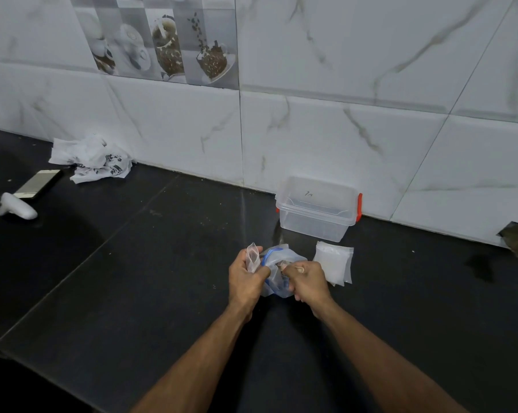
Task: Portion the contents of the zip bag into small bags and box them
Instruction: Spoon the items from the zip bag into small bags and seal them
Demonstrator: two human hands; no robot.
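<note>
Over the black counter, my left hand (245, 278) grips a small clear bag (253, 257) that sticks up above its fingers, and also touches the crumpled zip bag (277, 263) with a blue seal. My right hand (307, 280) grips the right side of the zip bag, and pinches something thin and pale at its fingertips. A stack of small clear bags (335, 263) lies flat just right of my right hand. Behind them a clear plastic box (317, 210) with red clips stands open against the wall, and it looks empty.
At the far left lie a crumpled white printed plastic bag (93, 160), a flat metallic phone-like thing (38, 183) and a white lump (17, 206). The marble-tiled wall (341, 129) closes off the back, with a broken hole (517, 238) at the right.
</note>
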